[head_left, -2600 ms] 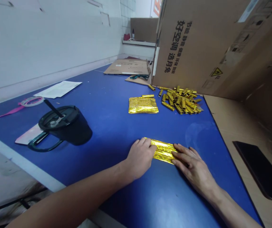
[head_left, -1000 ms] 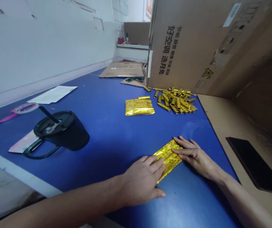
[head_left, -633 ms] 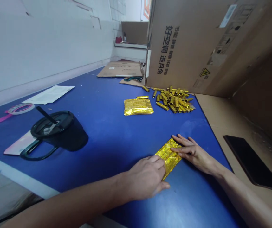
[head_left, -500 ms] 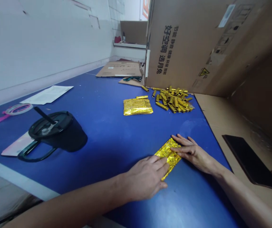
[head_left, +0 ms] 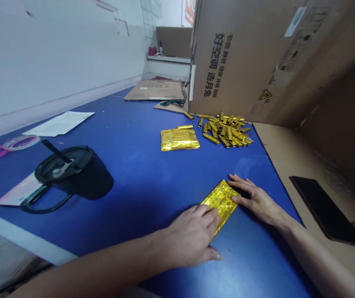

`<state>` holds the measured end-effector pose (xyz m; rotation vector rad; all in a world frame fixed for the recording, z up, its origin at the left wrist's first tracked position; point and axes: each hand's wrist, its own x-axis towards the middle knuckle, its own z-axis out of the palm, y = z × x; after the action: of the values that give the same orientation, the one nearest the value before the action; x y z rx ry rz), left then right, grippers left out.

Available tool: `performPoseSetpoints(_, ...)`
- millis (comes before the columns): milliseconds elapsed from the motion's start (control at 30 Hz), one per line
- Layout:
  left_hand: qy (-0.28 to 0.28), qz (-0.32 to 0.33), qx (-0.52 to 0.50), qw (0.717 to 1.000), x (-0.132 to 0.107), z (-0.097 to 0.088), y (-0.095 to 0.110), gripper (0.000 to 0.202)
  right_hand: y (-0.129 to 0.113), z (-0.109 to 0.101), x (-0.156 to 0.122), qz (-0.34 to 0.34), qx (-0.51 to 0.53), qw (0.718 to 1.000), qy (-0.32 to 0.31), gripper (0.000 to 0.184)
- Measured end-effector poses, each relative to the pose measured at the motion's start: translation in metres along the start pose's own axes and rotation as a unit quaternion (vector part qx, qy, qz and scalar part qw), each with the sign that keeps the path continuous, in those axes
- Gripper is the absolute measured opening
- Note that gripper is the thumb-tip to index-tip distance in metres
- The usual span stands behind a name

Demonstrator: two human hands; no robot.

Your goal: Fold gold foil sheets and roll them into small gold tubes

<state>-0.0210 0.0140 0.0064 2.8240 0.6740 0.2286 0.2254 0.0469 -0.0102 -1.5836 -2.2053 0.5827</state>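
A shiny gold foil piece [head_left: 224, 196] lies flat and slanted on the blue table. My left hand [head_left: 194, 234] rests palm down across its near left part, fingers stretched out and thumb apart on the table. At its right end is my right hand [head_left: 256, 202], with the thumb on the foil's edge and the fingers spread by the far corner. Farther back sits a flat stack of gold foil pieces [head_left: 180, 140], with a narrow gold roll [head_left: 185, 127] behind it. Several short gold foil tubes [head_left: 227, 130] are heaped to the right.
A black lidded mug [head_left: 86, 176] with a straw stands at left, near a roll of tape [head_left: 20, 142] and white paper [head_left: 61, 123]. A large cardboard box [head_left: 242, 62] walls the back right. A dark flat panel [head_left: 328, 211] lies on cardboard at right.
My right hand has shifted slightly right, its fingers drawing back from the foil's middle to its right edge. My left hand stays on the foil, its thumb slightly farther out.
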Motion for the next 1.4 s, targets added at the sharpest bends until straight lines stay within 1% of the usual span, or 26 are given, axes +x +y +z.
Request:
performPoseSetpoints(67, -0.001, 0.001, 0.004, 1.000, -0.0001, 0.0002, 0.0002, 0.063, 0.0019, 0.0018, 0.0002, 0.013, 0.012, 1.000, 0.019, 0.043)
performPoseSetpoints(200, 0.001, -0.001, 0.009, 1.000, 0.0000, 0.0003, 0.0008, 0.063, 0.0050, 0.0033, -0.0026, 0.039, 0.042, 0.996, 0.067, 0.032)
performPoseSetpoints(267, 0.002, 0.000, 0.012, 1.000, 0.0001, -0.0001, 0.0009, 0.063, 0.0052, 0.0024, -0.0053, 0.051, 0.038, 0.995, 0.077, 0.028)
performPoseSetpoints(433, -0.002, 0.002, 0.011, 1.000, 0.0009, -0.0010, 0.0008, 0.063, 0.0020, 0.0001, -0.0090, 0.046, -0.038, 0.995, 0.074, 0.026)
performPoseSetpoints(533, -0.004, 0.004, 0.005, 1.000, 0.0010, -0.0010, 0.0013, 0.063, 0.0006, 0.0005, -0.0078, 0.034, -0.062, 0.995, 0.077, 0.026)
performPoseSetpoints(733, -0.003, -0.006, -0.015, 1.000, 0.0005, -0.0016, 0.0018, 0.063, -0.0002, 0.0013, -0.0068, 0.043, -0.072, 0.994, 0.068, 0.028)
performPoseSetpoints(833, -0.004, -0.011, -0.024, 1.000, 0.0012, -0.0020, 0.0002, 0.062, 0.0009, 0.0019, -0.0073, 0.037, -0.076, 0.994, 0.068, 0.026)
performPoseSetpoints(1167, -0.003, 0.001, -0.025, 1.000, 0.0007, -0.0020, -0.0044, 0.060, 0.0014, 0.0014, -0.0070, 0.033, -0.085, 0.994, 0.058, 0.028)
performPoseSetpoints(1400, -0.009, 0.002, -0.035, 0.999, 0.0002, -0.0045, -0.0059, 0.059, 0.0006, 0.0024, -0.0078, 0.031, -0.085, 0.994, 0.068, 0.027)
